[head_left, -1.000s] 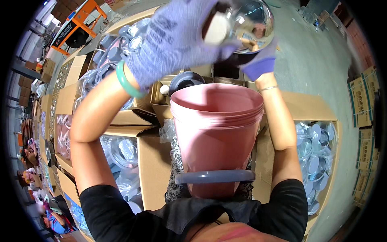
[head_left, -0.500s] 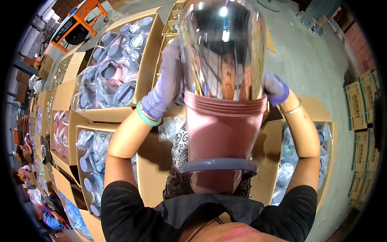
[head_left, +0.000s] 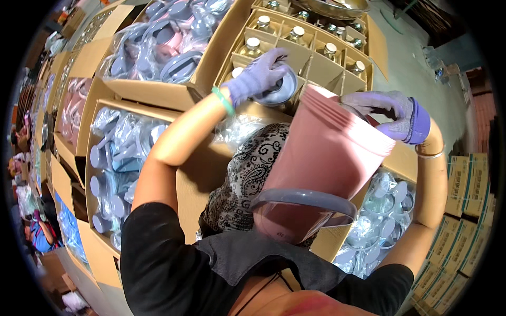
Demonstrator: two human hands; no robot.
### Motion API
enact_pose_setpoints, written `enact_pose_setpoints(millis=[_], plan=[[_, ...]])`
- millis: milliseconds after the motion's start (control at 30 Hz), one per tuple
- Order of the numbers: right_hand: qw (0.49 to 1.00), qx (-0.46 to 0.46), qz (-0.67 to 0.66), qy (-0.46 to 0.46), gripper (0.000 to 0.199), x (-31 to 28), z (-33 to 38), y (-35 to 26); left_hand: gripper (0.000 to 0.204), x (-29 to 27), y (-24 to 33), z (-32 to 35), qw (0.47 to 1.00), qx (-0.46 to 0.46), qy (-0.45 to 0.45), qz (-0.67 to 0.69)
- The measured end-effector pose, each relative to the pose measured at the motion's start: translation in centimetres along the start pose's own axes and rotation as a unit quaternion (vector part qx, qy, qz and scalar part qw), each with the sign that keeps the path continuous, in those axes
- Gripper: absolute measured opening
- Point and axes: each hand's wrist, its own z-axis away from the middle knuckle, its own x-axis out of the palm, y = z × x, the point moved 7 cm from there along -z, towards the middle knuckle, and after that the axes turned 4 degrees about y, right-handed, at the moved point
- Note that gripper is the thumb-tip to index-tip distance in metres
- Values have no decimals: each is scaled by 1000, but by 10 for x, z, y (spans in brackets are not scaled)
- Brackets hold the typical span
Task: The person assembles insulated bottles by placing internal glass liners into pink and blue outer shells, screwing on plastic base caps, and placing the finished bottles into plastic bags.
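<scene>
A tapered pink thermos body with a grey-blue handle leans tilted on my lap, its ribbed rim facing up and right. My gloved right hand grips that rim, with fingers over the mouth and thumb outside. A dark, curved surface shows inside the mouth; most of the inside is hidden. To the left, past the rim, my gloved left hand is closed on a round grey-blue lid, its fingertips slightly blurred. The lid is above the near edge of a divided carton.
The divided carton holds several white-capped glass bottles. A metal bowl rests beyond them. Open cartons of bagged grey-blue parts stand left, with more bagged parts at right. Stacked sealed cartons line the far right.
The shiny silver glass liner held above the pink body is no longer visible there. The body now tilts right. My left hand has left the liner and moved onto the lid; my right is at the rim.
</scene>
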Motion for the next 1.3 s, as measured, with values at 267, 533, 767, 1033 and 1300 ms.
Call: enact_pose_setpoints(millis=[267,533,767,1033,1300], plan=[[992,48,114,-24,52,7,-36,-14,56,-29,-155,-12,918,-101,-83,-374],[997,67,9,33,46,4,-26,0,50,-19,-91,-19,932,-49,47,-357],[997,52,45,37,45,2,-22,2,58,21,-88,-17,923,14,-58,-381],[841,-249,355,325,49,-50,-55,-1,51,-12,60,-39,972,-56,-67,219],[956,-118,171,207,47,-35,-52,4,50,-63,119,-47,943,94,59,315]])
